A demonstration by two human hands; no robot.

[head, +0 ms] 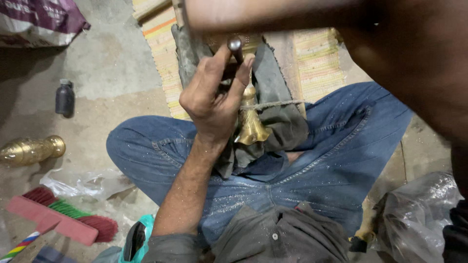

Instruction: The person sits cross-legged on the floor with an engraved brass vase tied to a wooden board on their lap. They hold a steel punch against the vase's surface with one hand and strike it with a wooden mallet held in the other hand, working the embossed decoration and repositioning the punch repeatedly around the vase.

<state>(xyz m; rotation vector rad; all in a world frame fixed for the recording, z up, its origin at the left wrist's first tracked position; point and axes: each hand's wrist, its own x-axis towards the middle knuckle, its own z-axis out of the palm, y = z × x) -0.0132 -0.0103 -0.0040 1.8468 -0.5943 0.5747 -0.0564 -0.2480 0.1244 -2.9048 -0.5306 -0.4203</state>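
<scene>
I sit cross-legged in blue jeans dusted with metal filings. My left hand (213,100) is closed around a short dark metal punch (235,46), held upright with its tip down on a small brass piece (252,127). A thin cord (280,103) ties the brass piece down over a grey cloth (282,124) in my lap. My right forearm (273,13) crosses the top of the view, raised and blurred. Its hand lies outside the picture.
On the concrete floor to the left lie a brass vase-shaped piece (29,150), a small dark bottle (65,97) and a brush with red and green bristles (63,220). A striped woven mat (163,46) lies ahead. Crumpled clear plastic bags (417,214) sit at right.
</scene>
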